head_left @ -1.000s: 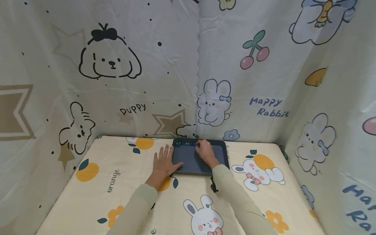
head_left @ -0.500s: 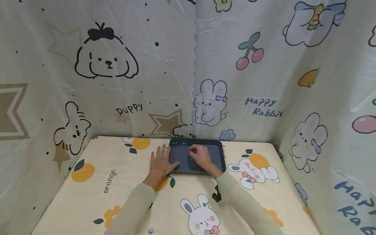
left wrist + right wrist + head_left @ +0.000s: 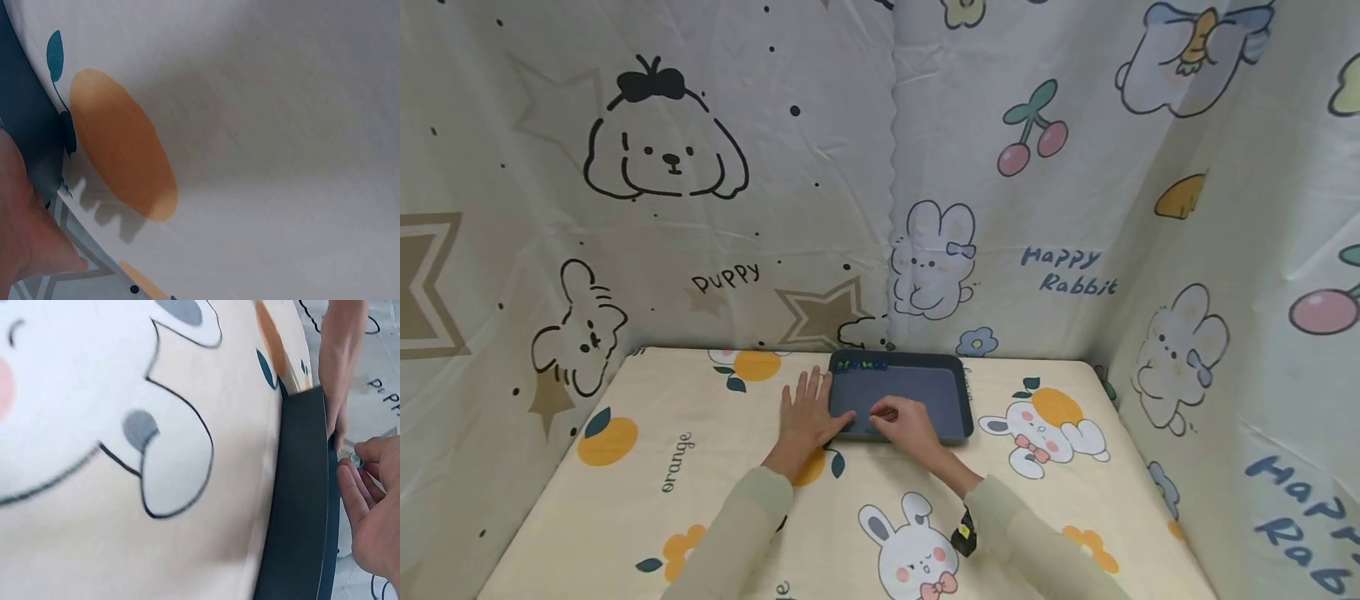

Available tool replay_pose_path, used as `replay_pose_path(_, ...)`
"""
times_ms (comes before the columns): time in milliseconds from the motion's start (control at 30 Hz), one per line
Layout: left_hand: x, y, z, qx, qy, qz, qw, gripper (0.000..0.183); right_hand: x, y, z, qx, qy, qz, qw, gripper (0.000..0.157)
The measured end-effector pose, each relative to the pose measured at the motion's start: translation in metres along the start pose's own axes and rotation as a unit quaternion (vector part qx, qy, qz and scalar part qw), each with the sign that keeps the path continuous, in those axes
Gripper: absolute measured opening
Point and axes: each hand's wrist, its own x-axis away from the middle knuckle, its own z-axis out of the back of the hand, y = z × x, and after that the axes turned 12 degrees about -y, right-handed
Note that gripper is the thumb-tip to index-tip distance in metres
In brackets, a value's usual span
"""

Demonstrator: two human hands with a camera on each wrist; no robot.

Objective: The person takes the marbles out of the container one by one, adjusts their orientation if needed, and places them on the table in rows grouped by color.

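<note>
A dark grey rectangular tray [image 3: 928,392] lies on the cloth, with a row of small blue and green marbles [image 3: 861,365] along its far left side. My left hand [image 3: 807,417] rests flat with spread fingers at the tray's left edge, its thumb reaching over the near corner. Over the near part of the tray is my right hand [image 3: 912,427]. Its thumb and fingertips pinch a small clear marble with a teal tint [image 3: 356,460], seen in the right wrist view; in the head view the fingers hide it.
The table is covered by a cream cloth [image 3: 715,500] printed with oranges and rabbits. Printed curtains [image 3: 820,208] stand behind and at both sides, close to the tray's far edge. A small black object [image 3: 964,533] is beside the right sleeve.
My right hand has drawn back from the end of the marble row toward the tray's near side, fingertips still together. My left hand keeps its place. The head view has shifted slightly.
</note>
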Motion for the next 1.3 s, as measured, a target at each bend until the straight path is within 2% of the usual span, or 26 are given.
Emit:
replay_pose_path(233,0.003,0.0,0.003,-0.01,0.008,0.005,0.9999,0.095,0.012,-0.013,-0.017,-0.021,-0.042,0.035,0.998,0.009)
replay_pose_path(400,0.001,-0.001,0.002,-0.007,0.008,0.004,0.9999,0.095,0.017,-0.013,-0.026,-0.018,-0.066,0.047,0.997,0.009)
replay_pose_path(800,-0.002,-0.002,0.002,0.007,0.003,0.001,1.0,0.097,0.029,-0.008,-0.036,0.002,-0.1,0.02,0.995,0.008)
replay_pose_path(1000,-0.006,-0.003,-0.006,0.019,-0.008,-0.001,0.9998,0.097,0.033,-0.001,-0.043,0.019,-0.105,0.003,0.994,0.009)
replay_pose_path(1133,-0.008,-0.003,-0.009,0.018,-0.002,-0.003,0.9998,0.098,0.034,0.001,-0.045,0.022,-0.106,0.006,0.994,0.009)
replay_pose_path(1300,-0.005,-0.001,-0.006,0.021,-0.002,-0.003,0.9998,0.097,0.035,0.0,-0.043,0.032,-0.107,0.015,0.994,0.009)
